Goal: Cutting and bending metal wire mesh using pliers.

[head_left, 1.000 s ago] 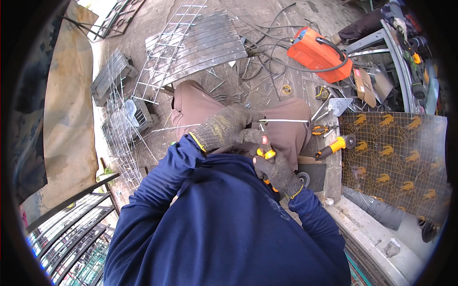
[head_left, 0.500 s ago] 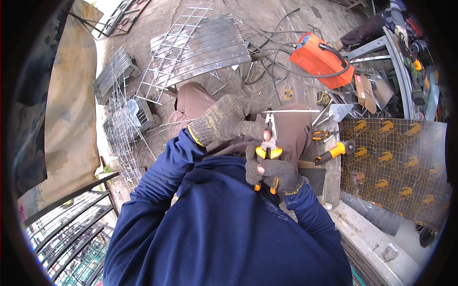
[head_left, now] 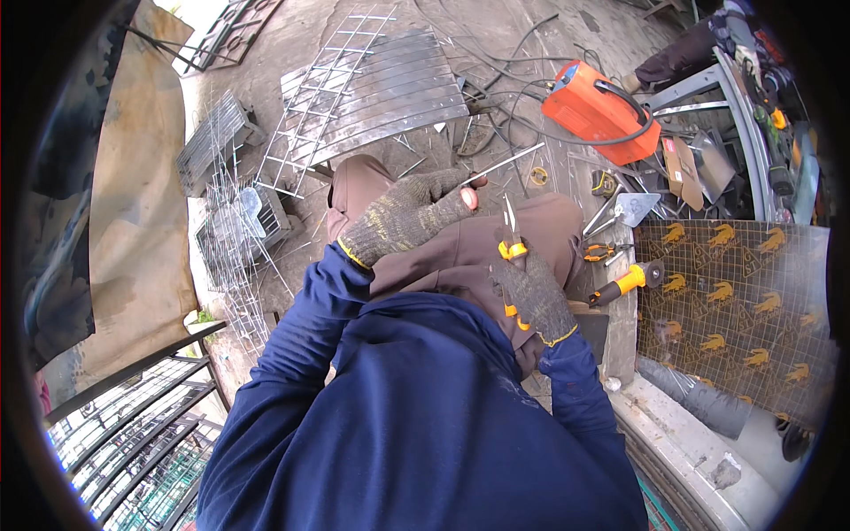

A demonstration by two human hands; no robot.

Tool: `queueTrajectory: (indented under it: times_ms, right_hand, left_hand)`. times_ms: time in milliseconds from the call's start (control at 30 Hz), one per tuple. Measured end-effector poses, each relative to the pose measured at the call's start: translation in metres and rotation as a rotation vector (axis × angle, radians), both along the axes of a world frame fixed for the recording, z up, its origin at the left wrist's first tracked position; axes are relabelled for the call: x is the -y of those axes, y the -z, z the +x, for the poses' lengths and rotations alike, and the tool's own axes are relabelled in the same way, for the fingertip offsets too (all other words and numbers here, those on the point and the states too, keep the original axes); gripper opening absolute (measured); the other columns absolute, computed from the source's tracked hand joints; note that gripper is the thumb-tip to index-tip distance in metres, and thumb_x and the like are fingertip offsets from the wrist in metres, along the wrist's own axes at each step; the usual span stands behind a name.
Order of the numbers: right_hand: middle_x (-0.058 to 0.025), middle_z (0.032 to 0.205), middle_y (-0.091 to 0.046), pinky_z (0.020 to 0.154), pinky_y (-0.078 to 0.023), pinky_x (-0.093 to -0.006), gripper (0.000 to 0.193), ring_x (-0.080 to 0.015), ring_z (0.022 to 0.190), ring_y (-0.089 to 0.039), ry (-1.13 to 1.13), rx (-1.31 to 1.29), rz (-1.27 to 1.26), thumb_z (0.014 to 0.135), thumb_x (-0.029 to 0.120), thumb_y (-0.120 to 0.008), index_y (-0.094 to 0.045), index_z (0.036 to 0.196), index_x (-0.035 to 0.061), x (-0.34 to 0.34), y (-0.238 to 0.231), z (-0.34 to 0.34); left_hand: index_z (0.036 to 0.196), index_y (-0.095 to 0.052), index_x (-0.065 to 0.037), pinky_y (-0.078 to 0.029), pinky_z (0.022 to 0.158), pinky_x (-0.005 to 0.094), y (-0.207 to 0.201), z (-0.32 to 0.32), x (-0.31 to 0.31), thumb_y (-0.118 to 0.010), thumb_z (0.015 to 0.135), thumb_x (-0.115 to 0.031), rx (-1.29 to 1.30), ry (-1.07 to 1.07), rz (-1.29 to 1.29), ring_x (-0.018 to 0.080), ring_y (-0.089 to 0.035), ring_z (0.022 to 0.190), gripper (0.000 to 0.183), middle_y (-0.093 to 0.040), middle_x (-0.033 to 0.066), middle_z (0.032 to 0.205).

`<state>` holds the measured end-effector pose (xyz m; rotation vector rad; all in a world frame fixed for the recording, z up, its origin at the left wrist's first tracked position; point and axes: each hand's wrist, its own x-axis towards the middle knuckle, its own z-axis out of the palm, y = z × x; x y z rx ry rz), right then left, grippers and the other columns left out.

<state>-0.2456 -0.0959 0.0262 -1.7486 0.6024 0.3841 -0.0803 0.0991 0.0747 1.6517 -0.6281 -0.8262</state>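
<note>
My left hand (head_left: 412,212), in a grey knit glove with bare fingertips, pinches one end of a thin metal rod (head_left: 509,163). The rod points up and to the right, over my lap. In my gloved right hand (head_left: 534,296) is a pair of pliers (head_left: 511,237) with yellow-and-black handles, its narrow jaws pointing away from me. The jaws are apart from the rod. Much of the handles is hidden by my fingers. Both hands are above my brown trousers (head_left: 452,257).
An orange welding machine (head_left: 602,111) with cables stands at the far right. Nearer lie a tape measure (head_left: 604,183), a trowel-like metal plate (head_left: 636,209), orange-handled pliers (head_left: 605,251) and a yellow angle grinder (head_left: 625,283). Wire mesh (head_left: 232,239) lies left; a slatted metal sheet (head_left: 407,80) is ahead.
The pliers have come away from the rod and moved slightly right with my right hand. My left hand has shifted left, and the rod is now tilted upward at its right end.
</note>
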Motion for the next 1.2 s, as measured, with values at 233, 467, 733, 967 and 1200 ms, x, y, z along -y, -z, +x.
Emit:
queueTrajectory:
  times_ms: [233, 467, 733, 967, 1200]
  right_hand:
    - [-0.0036, 0.082, -0.061, 0.065, -0.05, -0.0343, 0.036, -0.0133, 0.071, -0.059, -0.187, 0.36, -0.128, 0.089, 0.028, -0.07, -0.063, 0.114, 0.0031, -0.005, 0.015, -0.012]
    - [-0.0045, 0.083, -0.062, 0.068, -0.048, -0.0315, 0.036, -0.0123, 0.074, -0.055, -0.255, 0.025, 0.17, 0.087, 0.027, -0.073, -0.064, 0.112, 0.0027, -0.028, -0.054, 0.006]
    - [-0.0028, 0.085, -0.063, 0.066, -0.048, -0.029, 0.033, -0.0115, 0.07, -0.057, -0.394, 0.064, 0.235, 0.088, 0.026, -0.071, -0.065, 0.111, 0.0026, -0.036, -0.051, 0.009]
    - [-0.0061, 0.086, -0.067, 0.063, -0.049, -0.0262, 0.032, -0.0119, 0.069, -0.061, -0.286, -0.105, 0.468, 0.091, 0.021, -0.066, -0.06, 0.115, 0.0003, -0.036, -0.048, 0.009]
    - [-0.0057, 0.077, -0.062, 0.059, -0.049, -0.0269, 0.025, -0.0138, 0.065, -0.06, -0.143, -0.185, 0.734, 0.091, 0.019, -0.066, -0.057, 0.107, 0.002, -0.037, -0.052, 0.01]
  left_hand:
    - [0.1, -0.064, -0.001, -0.043, 0.073, 0.0295, -0.024, 0.013, 0.001, -0.036, 0.102, -0.062, -0.066, -0.058, 0.381, 0.0145, -0.048, 0.077, 0.067, -0.059, 0.0052, 0.084]
    - [0.109, -0.069, -0.004, -0.039, 0.059, 0.0207, -0.004, 0.016, -0.012, -0.038, 0.103, -0.059, -0.222, -0.067, 0.094, 0.0069, -0.045, 0.065, 0.063, -0.059, 0.0041, 0.076]
    - [0.114, -0.068, 0.0, -0.043, 0.061, 0.0234, 0.01, 0.013, -0.019, -0.05, 0.102, -0.047, -0.143, -0.107, 0.112, 0.0056, -0.049, 0.069, 0.052, -0.061, 0.0019, 0.076]
    - [0.122, -0.069, -0.01, -0.031, 0.056, 0.021, -0.013, 0.0, -0.006, -0.011, 0.095, -0.076, -0.225, 0.034, 0.096, 0.0084, -0.044, 0.065, 0.092, -0.062, -0.0028, 0.079]
    - [0.148, -0.044, -0.006, -0.04, 0.088, 0.0208, 0.003, 0.006, -0.013, -0.04, 0.103, -0.056, -0.355, 0.11, -0.07, 0.0093, -0.048, 0.094, 0.068, -0.059, 0.001, 0.107]
